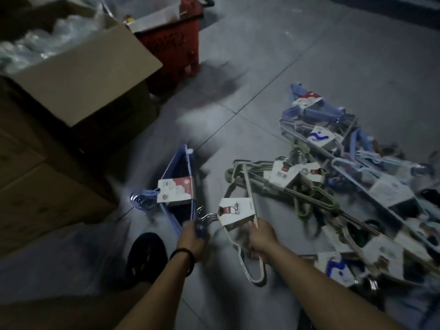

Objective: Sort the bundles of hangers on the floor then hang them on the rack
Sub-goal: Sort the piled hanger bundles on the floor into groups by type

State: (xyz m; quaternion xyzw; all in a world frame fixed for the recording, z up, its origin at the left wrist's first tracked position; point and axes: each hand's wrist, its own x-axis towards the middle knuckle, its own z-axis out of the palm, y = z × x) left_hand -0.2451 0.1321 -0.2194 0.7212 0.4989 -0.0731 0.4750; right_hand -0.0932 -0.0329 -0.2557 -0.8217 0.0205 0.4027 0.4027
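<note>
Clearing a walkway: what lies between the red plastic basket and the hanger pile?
In the head view, only bare grey floor tiles lie between the red plastic basket and the hanger pile.

Pile of hangers (357,186) smeared by motion blur and cut off at right edge, labels unreadable, cardboard box (78,75) cropped at left

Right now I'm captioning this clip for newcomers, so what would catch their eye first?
The tangled pile of hanger bundles sprawled across the floor at right. In the foreground the right hand grips a cream bundle and the left hand a blue bundle; a red basket stands behind.
</note>
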